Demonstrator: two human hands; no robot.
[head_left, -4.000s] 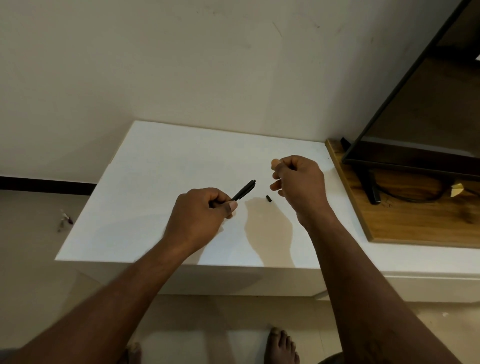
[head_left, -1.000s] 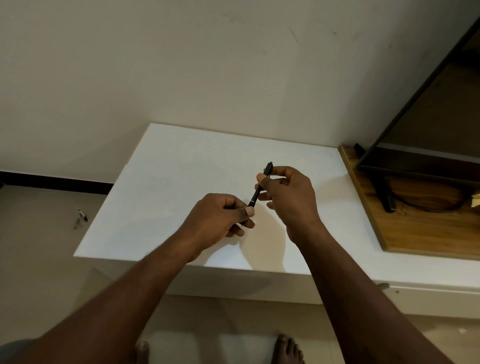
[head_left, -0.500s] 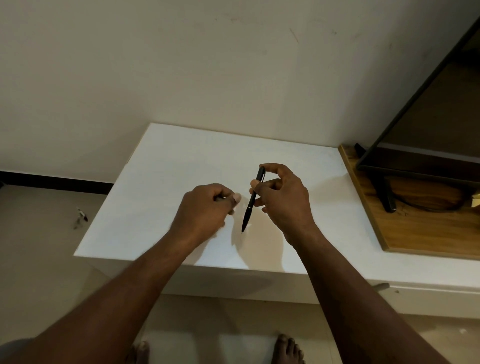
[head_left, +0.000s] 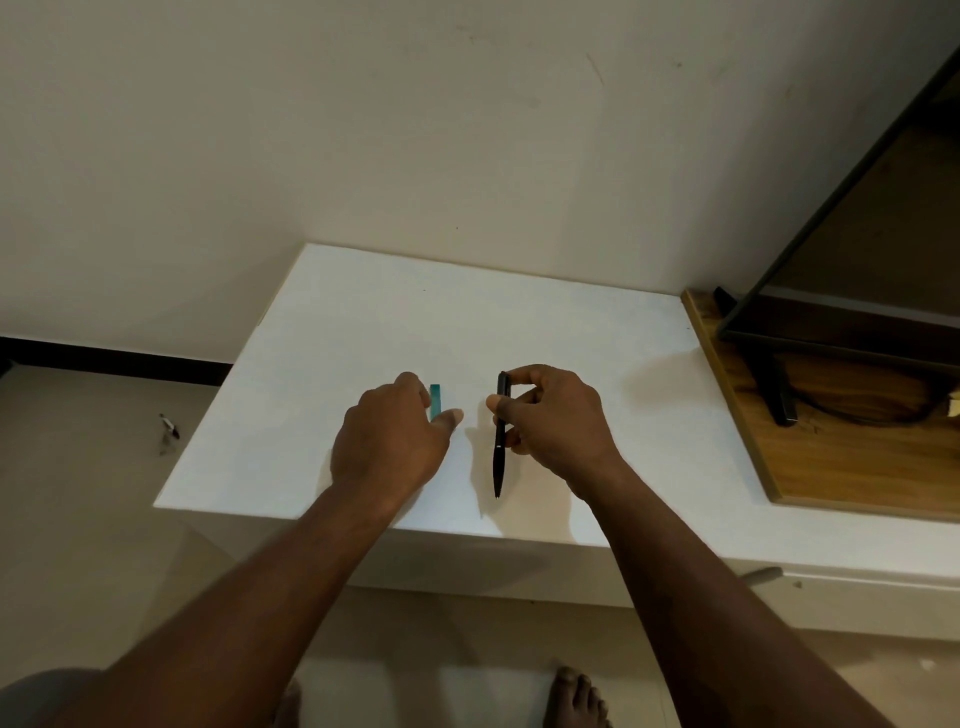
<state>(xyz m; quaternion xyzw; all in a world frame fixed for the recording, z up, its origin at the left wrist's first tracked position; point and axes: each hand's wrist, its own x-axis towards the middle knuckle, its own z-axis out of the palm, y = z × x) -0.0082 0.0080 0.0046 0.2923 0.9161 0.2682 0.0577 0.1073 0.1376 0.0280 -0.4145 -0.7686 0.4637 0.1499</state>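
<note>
A slim black pen (head_left: 500, 441) stands nearly upright over the white cabinet top (head_left: 363, 332), tip pointing down toward the surface. My right hand (head_left: 556, 421) pinches its upper half between thumb and fingers. To the left, my left hand (head_left: 392, 441) holds a small teal piece (head_left: 435, 401) between thumb and fingers; only its upper end shows above the thumb. The two hands are a short gap apart, not touching.
A wooden board (head_left: 831, 457) lies at the right with a dark screen (head_left: 857, 270) and black cable on it. The wall rises right behind the cabinet. A small object (head_left: 169, 428) lies on the floor at left. My bare foot (head_left: 574, 696) is below the cabinet's front edge.
The right hand took the pen away from the left hand and turned it tip down. The left hand moved slightly left, and a teal piece now shows in it.
</note>
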